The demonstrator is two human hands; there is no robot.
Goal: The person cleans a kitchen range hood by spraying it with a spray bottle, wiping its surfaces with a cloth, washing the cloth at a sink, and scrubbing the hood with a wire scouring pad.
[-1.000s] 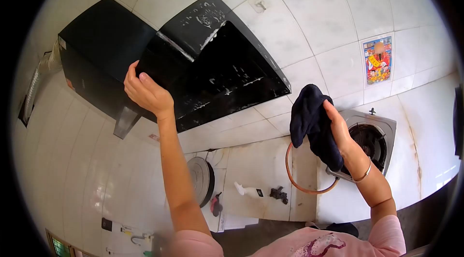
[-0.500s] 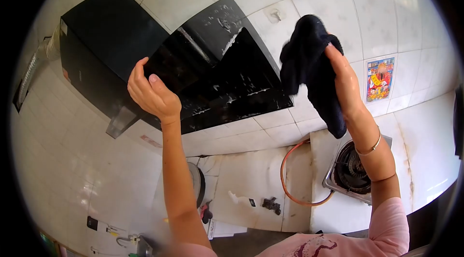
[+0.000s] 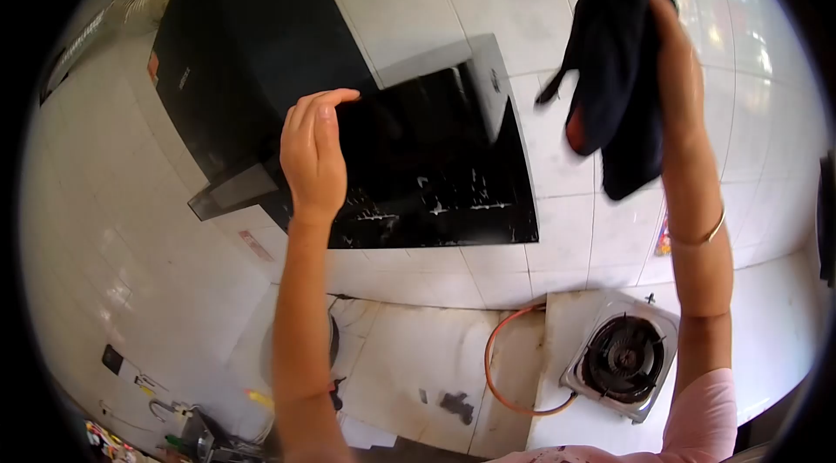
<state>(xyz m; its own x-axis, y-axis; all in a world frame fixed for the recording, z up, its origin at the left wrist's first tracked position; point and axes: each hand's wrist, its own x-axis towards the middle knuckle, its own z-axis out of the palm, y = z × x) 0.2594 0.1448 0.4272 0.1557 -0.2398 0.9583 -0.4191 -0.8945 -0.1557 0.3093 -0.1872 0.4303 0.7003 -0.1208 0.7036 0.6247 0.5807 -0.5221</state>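
Observation:
My right hand (image 3: pixel 679 71) is raised at the upper right, closed around a bunched dark cloth (image 3: pixel 614 80) that hangs down, with a small reddish patch low on it. The cloth is held in front of the tiled wall, to the right of a black range hood (image 3: pixel 261 36). My left hand (image 3: pixel 315 158) is in front of the hood's glossy black panel (image 3: pixel 409 149), its fingers extended and slightly bent beside the panel's left part. Whether the fingertips touch it I cannot tell. White foamy streaks mark the panel's lower part.
Below on the right a gas stove (image 3: pixel 623 358) stands on the white counter, with an orange hose (image 3: pixel 489 358) curving from it. A dark lump (image 3: pixel 456 406) lies on the counter. Ducting (image 3: pixel 144 10) leaves the hood at upper left. A faucet (image 3: pixel 161 409) is at lower left.
My right hand has moved up and right with the cloth. The view has shifted. Much of the white foam on the panel's upper right no longer shows.

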